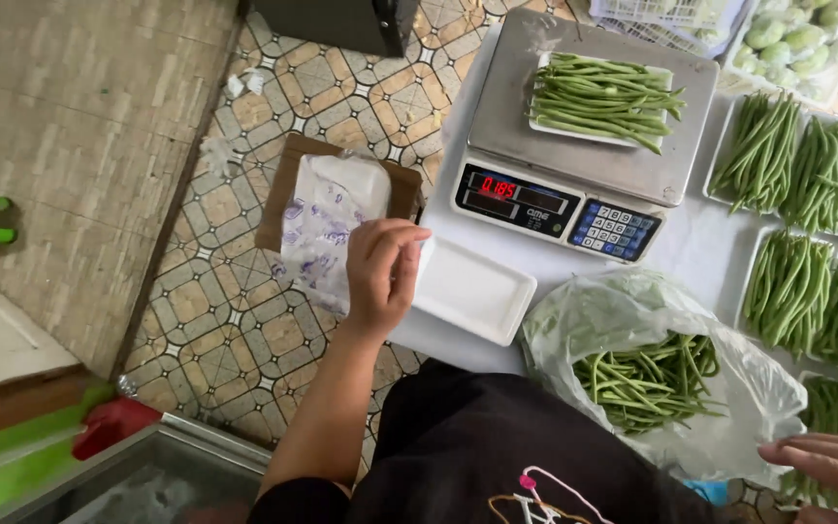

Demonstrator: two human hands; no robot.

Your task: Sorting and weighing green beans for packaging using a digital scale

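Left hand [380,272] grip closed on shallow white foam tray [472,289], right hand [831,464] open, empty

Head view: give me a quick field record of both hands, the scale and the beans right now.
Left hand: grips the edge of an empty white foam tray on the white table
Right hand: open, at the edge of the plastic bag
Plastic bag: open, holds loose green beans
Scale: display lit, carries a bean-filled tray
Filled trays: rows on the right
Cardboard box: on the floor, holds a bag of tray stock
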